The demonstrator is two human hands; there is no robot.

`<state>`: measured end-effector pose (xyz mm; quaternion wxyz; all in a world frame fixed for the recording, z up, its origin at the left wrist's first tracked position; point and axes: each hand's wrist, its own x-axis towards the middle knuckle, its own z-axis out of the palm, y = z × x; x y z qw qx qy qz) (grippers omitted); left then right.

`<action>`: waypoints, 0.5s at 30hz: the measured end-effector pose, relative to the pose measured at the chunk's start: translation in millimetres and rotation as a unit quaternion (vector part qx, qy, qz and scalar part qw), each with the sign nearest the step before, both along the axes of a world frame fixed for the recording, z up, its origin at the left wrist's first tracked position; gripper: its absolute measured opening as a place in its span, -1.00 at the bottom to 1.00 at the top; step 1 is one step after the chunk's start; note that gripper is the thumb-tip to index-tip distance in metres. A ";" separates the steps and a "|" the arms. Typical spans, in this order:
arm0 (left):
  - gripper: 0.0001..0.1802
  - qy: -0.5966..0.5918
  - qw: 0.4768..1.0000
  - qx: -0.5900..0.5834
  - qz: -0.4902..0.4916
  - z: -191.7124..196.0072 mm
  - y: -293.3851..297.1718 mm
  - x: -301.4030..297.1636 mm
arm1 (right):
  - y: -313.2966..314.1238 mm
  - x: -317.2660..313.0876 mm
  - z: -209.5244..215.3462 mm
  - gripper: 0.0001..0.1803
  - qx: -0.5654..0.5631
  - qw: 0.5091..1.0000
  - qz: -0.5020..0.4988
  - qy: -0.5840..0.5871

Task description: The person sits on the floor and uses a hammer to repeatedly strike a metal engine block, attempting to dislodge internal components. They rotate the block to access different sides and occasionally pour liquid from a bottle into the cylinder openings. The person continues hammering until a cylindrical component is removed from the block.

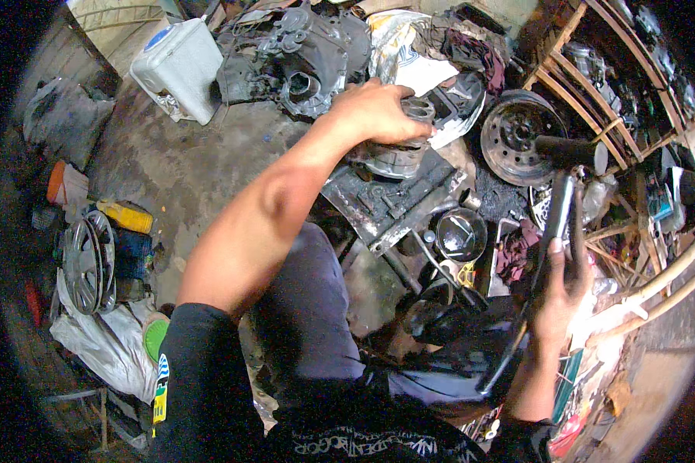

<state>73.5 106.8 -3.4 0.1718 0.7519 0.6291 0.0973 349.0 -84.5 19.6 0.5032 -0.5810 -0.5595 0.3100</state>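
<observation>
My left hand point(382, 114) reaches forward and is wrapped round the top of a round grey metal housing point(390, 160). This housing rests on a greasy steel work stand point(386, 204). On the right, my right hand point(561, 289) is closed round the handle of a hammer point(561, 208). Its thick dark cylindrical head points up and away, while the long handle runs down past my wrist toward my lap. Hammer and housing are well apart. My left palm and fingers hide part of the housing's top.
A large gearbox casing point(305, 58) lies beyond the stand, beside a white plastic container point(179, 65). A steel wheel rim point(521, 135) and wooden racks point(587, 85) stand at right. A round bowl of small parts point(461, 234) sits near the stand. Hubcaps point(85, 262) lie at left.
</observation>
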 end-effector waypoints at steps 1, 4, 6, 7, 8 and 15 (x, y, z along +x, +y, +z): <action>0.10 0.001 1.000 -0.012 0.012 3.6 -2.4 2.4 | 5.8 6.8 6.3 -0.13 -0.032 0.998 -0.020 -0.048; 0.24 -0.027 0.998 -0.044 0.031 6.9 -7.2 2.7 | 14.8 5.9 13.9 -0.41 0.045 0.999 -0.003 -0.005; 0.28 -0.032 0.997 -0.043 0.051 0.8 -3.9 -0.7 | 20.4 7.2 3.9 -0.41 0.054 0.998 0.005 0.038; 0.30 -0.033 0.997 -0.045 0.056 1.1 -5.3 1.6 | 23.7 8.9 -8.4 -0.40 0.074 0.995 0.008 0.066; 0.30 -0.017 0.997 -0.046 0.063 3.1 -8.6 4.7 | 22.7 9.6 -11.8 -0.40 0.056 0.996 0.012 0.075; 0.06 -0.039 0.999 0.028 -0.023 -13.9 -9.6 -7.9 | 26.8 5.0 -15.1 -0.34 0.035 0.995 0.039 0.082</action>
